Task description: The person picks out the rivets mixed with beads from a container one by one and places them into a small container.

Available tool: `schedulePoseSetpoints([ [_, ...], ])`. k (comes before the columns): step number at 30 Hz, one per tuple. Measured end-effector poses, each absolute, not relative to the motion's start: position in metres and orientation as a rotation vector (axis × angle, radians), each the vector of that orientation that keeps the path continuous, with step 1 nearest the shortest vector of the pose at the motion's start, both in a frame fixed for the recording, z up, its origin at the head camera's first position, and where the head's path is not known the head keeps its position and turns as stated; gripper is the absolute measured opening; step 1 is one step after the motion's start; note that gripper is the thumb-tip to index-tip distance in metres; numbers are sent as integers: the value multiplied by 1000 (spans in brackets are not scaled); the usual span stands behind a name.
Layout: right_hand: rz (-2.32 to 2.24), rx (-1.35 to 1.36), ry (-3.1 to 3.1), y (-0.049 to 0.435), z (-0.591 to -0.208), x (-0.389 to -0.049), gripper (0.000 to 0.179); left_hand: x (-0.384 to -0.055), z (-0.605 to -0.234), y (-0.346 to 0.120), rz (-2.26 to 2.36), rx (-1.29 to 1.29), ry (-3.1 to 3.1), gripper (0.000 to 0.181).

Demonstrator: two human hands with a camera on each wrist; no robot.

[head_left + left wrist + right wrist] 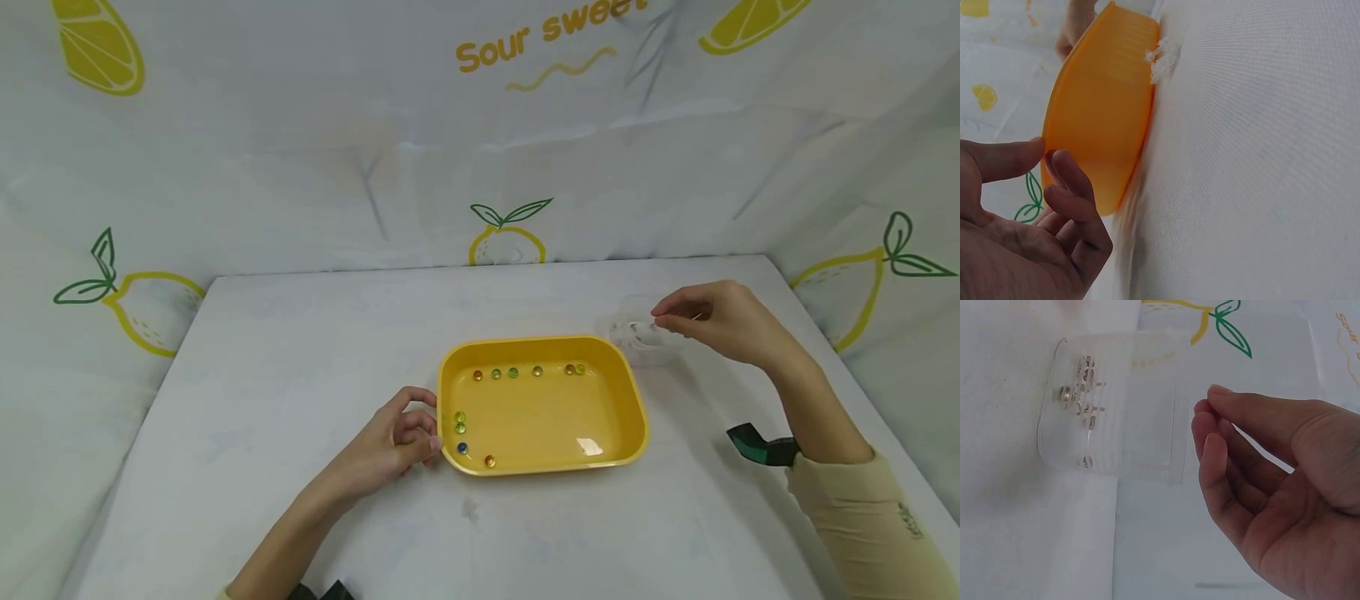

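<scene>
A yellow tray (pixel 543 408) lies on the white table with several glass marbles (pixel 513 372) in it, along its far and left sides. My left hand (pixel 397 437) is at the tray's left end, thumb and fingers at the rim, some fingers bent against the outer wall. Beside the tray's far right corner stands a clear plastic container (pixel 1154 406), holding several small shiny metal-looking pieces (pixel 1087 387). My right hand (pixel 705 317) hovers over this container's open end, fingertips gathered against the thumb. No object shows between those fingertips.
The white cloth backdrop (pixel 337 200) with printed lemons rises behind and beside the table (pixel 300 350). A dark strap piece (pixel 761 446) hangs at the right wrist. Wrinkled clear plastic (pixel 1163 59) shows by the tray in the left wrist view.
</scene>
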State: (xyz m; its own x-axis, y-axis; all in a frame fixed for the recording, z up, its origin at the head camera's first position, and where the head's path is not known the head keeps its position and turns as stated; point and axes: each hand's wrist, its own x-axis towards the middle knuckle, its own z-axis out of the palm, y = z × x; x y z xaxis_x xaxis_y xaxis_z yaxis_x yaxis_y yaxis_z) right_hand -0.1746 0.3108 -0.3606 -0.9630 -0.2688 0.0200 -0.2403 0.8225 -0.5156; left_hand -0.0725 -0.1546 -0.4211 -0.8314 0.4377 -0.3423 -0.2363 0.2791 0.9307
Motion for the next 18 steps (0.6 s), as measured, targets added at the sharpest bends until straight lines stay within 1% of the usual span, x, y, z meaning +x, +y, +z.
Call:
schedulePoseSetpoints([
  [11,-884,-445,2987,307,-357,-166,11,-75,-420,-158,1575,193,2014,52],
  [18,-908,-485,3060,300,-358,-161,10,-79,-414,-169,1444,223,2161,47],
])
